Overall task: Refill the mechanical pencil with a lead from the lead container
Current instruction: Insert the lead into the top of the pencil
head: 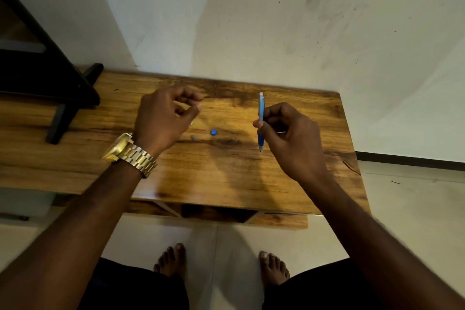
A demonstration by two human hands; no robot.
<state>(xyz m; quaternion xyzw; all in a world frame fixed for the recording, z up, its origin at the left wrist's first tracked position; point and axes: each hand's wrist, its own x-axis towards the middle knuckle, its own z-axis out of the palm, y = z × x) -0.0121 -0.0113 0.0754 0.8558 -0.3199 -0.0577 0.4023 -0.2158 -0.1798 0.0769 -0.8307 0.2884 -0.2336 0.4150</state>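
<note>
The right hand pinches a blue mechanical pencil between thumb and forefinger about midway down the barrel, holding it roughly upright above the wooden table, tip down and white rear end up. A thin dark sliver shows by this hand's curled fingers; it may be a lead, though it is too fine to be sure. The left hand, with a gold wristwatch on its wrist, hovers over the table well apart from the pencil, its thumb and fingertips drawn together as if pinching something very small; whether anything is between them cannot be told.

On the table between the hands lies a small blue cap, and just left of it a small pale piece, possibly an eraser or part of the lead container; the container itself cannot be clearly made out.

Judging by the loose cap, the pencil appears opened for refilling. Still to do: feed a lead into the rear of the barrel, then refit the cap.
</note>
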